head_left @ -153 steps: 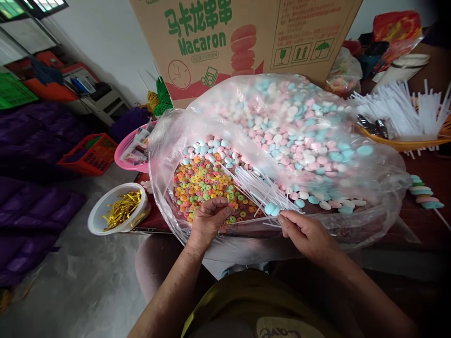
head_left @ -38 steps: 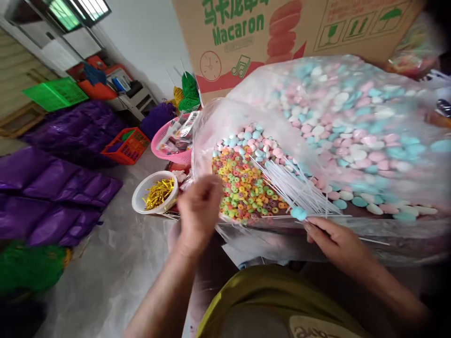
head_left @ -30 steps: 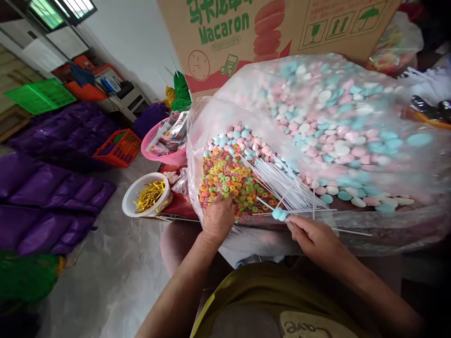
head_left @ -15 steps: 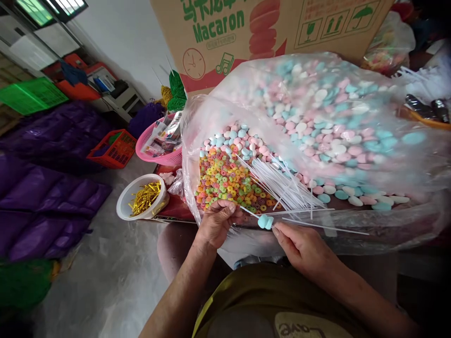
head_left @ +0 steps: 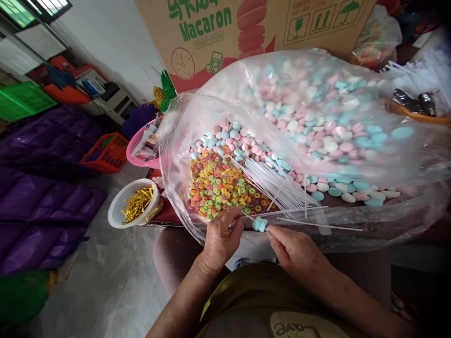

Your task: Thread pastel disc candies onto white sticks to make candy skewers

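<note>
My right hand (head_left: 298, 249) pinches the lower end of a thin white stick (head_left: 248, 216). Two pale blue, rounded candies (head_left: 260, 224) are threaded on this stick, pressed together just beyond the fingertips. The stick's free end points up and left, beside the fingers of my left hand (head_left: 223, 237). My left hand is closed at the front edge of the ring candies (head_left: 221, 183), which are orange, yellow, green and purple. A small greenish spot shows between its fingers, too small to name. Behind my right hand lies a pile of loose white sticks (head_left: 276, 183).
A large clear plastic bag (head_left: 176, 141) holds pink, white and blue candies (head_left: 331, 136). Behind stands a cardboard box (head_left: 264, 28). On the left are a white tub (head_left: 114, 211) of gold twist ties, a pink basket (head_left: 132, 152) and a red crate (head_left: 111, 159). Purple bundles (head_left: 38, 211) lie beyond.
My left hand has turned and come closer to the blue candies, its fingers now lower beside the stick's tip. The view has shifted slightly; my right hand keeps its pinch.
</note>
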Demonstrator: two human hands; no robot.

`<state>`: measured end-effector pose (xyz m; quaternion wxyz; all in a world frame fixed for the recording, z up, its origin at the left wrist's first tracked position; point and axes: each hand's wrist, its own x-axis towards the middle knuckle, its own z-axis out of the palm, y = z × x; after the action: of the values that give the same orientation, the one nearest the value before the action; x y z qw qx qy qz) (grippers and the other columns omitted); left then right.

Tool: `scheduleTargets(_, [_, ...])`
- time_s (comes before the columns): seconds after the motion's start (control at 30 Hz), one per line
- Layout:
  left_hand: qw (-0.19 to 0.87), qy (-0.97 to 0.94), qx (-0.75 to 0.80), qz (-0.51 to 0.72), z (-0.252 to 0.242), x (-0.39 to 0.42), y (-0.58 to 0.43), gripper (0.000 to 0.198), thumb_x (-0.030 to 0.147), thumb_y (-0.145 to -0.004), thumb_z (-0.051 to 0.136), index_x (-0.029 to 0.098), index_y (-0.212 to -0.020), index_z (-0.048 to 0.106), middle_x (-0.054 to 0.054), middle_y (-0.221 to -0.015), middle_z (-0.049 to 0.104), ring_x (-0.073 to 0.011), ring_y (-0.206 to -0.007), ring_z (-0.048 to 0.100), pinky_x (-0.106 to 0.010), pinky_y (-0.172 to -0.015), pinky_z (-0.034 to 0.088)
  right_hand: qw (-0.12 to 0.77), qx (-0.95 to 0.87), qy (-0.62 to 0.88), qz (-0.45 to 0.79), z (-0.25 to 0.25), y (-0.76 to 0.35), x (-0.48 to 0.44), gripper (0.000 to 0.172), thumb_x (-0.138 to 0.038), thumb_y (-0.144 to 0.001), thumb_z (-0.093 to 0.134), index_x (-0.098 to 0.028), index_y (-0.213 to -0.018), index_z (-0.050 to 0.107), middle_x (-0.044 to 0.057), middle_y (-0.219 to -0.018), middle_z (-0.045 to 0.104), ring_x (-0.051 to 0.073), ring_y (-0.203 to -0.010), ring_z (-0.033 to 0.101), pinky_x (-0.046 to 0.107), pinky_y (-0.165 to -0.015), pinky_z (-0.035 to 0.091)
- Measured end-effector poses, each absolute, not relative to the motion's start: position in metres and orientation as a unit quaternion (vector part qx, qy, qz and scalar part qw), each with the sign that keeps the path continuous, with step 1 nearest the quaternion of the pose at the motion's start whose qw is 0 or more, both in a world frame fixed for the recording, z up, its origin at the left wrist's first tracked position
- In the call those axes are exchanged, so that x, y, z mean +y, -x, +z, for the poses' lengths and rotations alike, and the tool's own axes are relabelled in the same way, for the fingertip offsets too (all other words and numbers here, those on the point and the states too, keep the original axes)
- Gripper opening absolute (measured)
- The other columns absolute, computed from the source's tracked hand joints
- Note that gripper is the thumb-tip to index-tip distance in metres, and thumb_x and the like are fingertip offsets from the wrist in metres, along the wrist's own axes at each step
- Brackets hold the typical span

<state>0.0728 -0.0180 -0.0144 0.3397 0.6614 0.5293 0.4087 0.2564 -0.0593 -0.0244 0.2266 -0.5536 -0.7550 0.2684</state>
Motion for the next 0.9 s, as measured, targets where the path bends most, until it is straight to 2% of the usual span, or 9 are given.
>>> scheduleTargets(0.1, [0.330,-0.723,0.488,0.361,-0.005,-0.021,-0.075,0.018,0.022,-0.081,0.057,0.019,-0.096,0.065,-0.004,-0.085,0.070,-0.0153,-0.078,0.064,-0.027,-0.076,0.049,0.253,-0.743,0.544,0.298,-0.028,-0.256,-0.058,0.024,-0.024,-0.089,0.031,-0.019,-0.075,0.050,0.004,-0.068,0.061,0.016,-0.061,0.056,0.027,-0.057,0.038])
scheduleTargets(0.2, [0.361,-0.766,0.434,0.307,0.000,-0.022,-0.075,0.021,0.023,-0.084,0.052,0.017,-0.102,0.063,-0.005,-0.087,0.070,-0.0143,-0.077,0.064,-0.025,-0.073,0.050,0.304,-0.707,0.533,0.351,-0.034,-0.256,-0.055,0.026,-0.028,-0.090,0.032,-0.020,-0.074,0.050,0.002,-0.063,0.058,0.014,-0.057,0.053,0.025,-0.056,0.038])
scheduleTargets(0.3, [0.256,-0.772,0.495,0.304,0.000,-0.010,-0.070,0.030,0.025,-0.086,0.049,0.016,-0.114,0.057,-0.005,-0.080,0.068,-0.0130,-0.069,0.062,-0.024,-0.066,0.048,0.355,-0.647,0.563,0.371,-0.038,-0.262,-0.052,0.031,-0.035,-0.090,0.035,-0.020,-0.066,0.047,-0.002,-0.055,0.051,0.012,-0.051,0.048,0.023,-0.053,0.037])
scheduleTargets(0.43, [0.101,-0.787,0.580,0.185,-0.008,0.019,-0.068,0.020,0.025,-0.084,0.049,0.018,-0.092,0.066,-0.007,-0.080,0.066,-0.0164,-0.069,0.060,-0.027,-0.063,0.045,0.347,-0.628,0.588,0.372,-0.039,-0.270,-0.050,0.034,-0.037,-0.089,0.038,-0.020,-0.061,0.044,-0.003,-0.053,0.049,0.010,-0.050,0.045,0.022,-0.052,0.036])
scheduleTargets(0.53, [0.072,-0.785,0.598,0.147,-0.013,0.031,-0.073,0.018,0.023,-0.082,0.050,0.017,-0.082,0.066,-0.008,-0.080,0.063,-0.0188,-0.072,0.059,-0.029,-0.063,0.044,0.340,-0.645,0.577,0.368,-0.039,-0.270,-0.052,0.034,-0.036,-0.090,0.037,-0.020,-0.061,0.042,-0.004,-0.052,0.046,0.010,-0.049,0.043,0.022,-0.051,0.034])
scheduleTargets(0.63, [0.186,-0.744,0.589,0.256,-0.012,0.029,-0.072,0.014,0.023,-0.079,0.053,0.016,-0.076,0.064,-0.007,-0.084,0.062,-0.0152,-0.071,0.057,-0.026,-0.064,0.044,0.341,-0.657,0.571,0.356,-0.037,-0.269,-0.056,0.033,-0.035,-0.091,0.036,-0.020,-0.062,0.041,-0.004,-0.053,0.044,0.010,-0.050,0.041,0.022,-0.051,0.032])
scheduleTargets(0.77, [0.462,-0.557,0.582,0.372,-0.007,0.020,-0.063,0.021,0.035,-0.074,0.059,0.014,-0.078,0.061,-0.004,-0.073,0.063,-0.0110,-0.056,0.054,-0.023,-0.054,0.044,0.338,-0.689,0.549,0.330,-0.033,-0.266,-0.054,0.032,-0.032,-0.091,0.035,-0.020,-0.062,0.039,-0.004,-0.054,0.043,0.010,-0.051,0.039,0.023,-0.051,0.031])
scheduleTargets(0.83, [0.497,-0.498,0.595,0.389,-0.008,0.018,-0.062,0.023,0.036,-0.072,0.061,0.014,-0.078,0.061,-0.001,-0.063,0.060,-0.0112,-0.053,0.054,-0.023,-0.052,0.043,0.341,-0.703,0.544,0.307,-0.033,-0.264,-0.051,0.031,-0.031,-0.090,0.035,-0.021,-0.061,0.037,-0.003,-0.054,0.043,0.010,-0.050,0.038,0.023,-0.051,0.030])
scheduleTargets(0.9, [0.428,-0.523,0.621,0.397,-0.012,0.017,-0.062,0.020,0.032,-0.071,0.063,0.014,-0.078,0.063,-0.001,-0.063,0.060,-0.0112,-0.056,0.054,-0.023,-0.054,0.043,0.336,-0.710,0.550,0.282,-0.036,-0.263,-0.049,0.031,-0.031,-0.089,0.036,-0.021,-0.060,0.036,-0.004,-0.052,0.041,0.011,-0.049,0.036,0.024,-0.050,0.029])
